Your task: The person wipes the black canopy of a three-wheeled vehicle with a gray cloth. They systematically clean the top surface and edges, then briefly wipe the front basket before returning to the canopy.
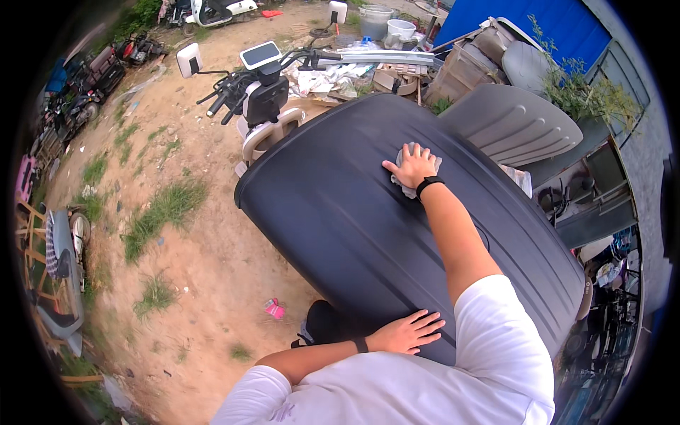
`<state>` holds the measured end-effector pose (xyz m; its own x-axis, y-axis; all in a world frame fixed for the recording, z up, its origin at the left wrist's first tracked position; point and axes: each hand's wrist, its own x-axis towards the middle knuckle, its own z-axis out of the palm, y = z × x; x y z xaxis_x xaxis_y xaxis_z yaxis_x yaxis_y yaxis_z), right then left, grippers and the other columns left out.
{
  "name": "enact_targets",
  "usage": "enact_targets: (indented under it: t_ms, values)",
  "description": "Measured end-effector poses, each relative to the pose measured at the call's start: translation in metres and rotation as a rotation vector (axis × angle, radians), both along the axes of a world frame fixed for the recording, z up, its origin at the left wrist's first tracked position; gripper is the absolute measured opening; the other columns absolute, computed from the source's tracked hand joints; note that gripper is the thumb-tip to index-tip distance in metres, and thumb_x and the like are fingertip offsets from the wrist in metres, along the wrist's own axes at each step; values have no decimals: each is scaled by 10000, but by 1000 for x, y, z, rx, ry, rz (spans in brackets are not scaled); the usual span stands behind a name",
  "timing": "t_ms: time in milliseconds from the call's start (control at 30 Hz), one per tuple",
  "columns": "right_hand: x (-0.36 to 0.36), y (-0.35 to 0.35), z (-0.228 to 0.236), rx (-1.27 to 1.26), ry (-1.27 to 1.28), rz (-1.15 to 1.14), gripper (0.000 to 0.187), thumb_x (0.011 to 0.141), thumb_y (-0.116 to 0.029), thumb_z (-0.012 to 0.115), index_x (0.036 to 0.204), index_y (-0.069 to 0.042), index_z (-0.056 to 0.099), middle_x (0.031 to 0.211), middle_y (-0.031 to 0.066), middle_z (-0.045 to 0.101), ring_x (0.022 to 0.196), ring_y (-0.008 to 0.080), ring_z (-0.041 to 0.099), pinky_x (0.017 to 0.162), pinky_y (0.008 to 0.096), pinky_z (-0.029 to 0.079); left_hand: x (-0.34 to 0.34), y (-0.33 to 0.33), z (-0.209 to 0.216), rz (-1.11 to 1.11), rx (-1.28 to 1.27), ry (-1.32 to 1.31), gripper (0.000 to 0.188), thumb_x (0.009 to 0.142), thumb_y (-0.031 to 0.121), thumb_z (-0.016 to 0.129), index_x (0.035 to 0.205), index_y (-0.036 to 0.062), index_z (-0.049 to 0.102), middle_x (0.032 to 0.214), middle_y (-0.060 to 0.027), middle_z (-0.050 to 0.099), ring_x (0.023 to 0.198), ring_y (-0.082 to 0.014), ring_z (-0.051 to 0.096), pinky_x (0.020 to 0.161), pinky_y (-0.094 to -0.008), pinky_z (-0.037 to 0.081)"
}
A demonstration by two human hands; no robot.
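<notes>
White shirt: the wearer's plain white fabric shirt (397,389), nearest the camera, beside the panel's near edge.
Left hand: bare hand with a black wristband (406,335), open, fingers spread flat on the panel's near end, gripping nothing.
Right hand: bare hand with a black wristband (414,168), open, fingers spread and pressed over the cloth, not closed round it.
Cloth: crumpled pale-grey cloth (406,191), between right palm and panel, on the far half; probably light and limp, best held under a flat palm or bunched.
Panel: large black, ribbed, curved cover, seemingly moulded plastic (333,205), in front of the wearer, behind the white-and-black scooter-like handlebar unit (265,103); likely stiff, bulky and smooth enough to slip under a palm.
Panel hold: its rounded rim looks the surest grip; weight and fixing cannot be told.
</notes>
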<state>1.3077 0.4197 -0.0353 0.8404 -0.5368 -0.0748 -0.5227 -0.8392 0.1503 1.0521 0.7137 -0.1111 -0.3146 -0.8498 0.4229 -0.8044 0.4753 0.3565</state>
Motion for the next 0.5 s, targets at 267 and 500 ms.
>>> enact_targets:
  t_ms: [267,500]
  values:
    - [117,1,-28,19,-79,-8,1022,950,-836,407,1624,-67,409,1664,210,358,1526,536,264,1217,647,217,178,35,33,553,129,8,519,961,307,660,1449,135,618,1548,-113,543,1450,-335,477,1176,-543,388]
    - [209,-1,-42,57,-20,25,1021,934,-823,452,1603,-51,457,1651,195,394,1543,507,251,1238,632,168,222,27,25,433,174,32,489,959,297,650,1431,170,634,1545,-90,548,1455,-322,480,1165,-546,392]
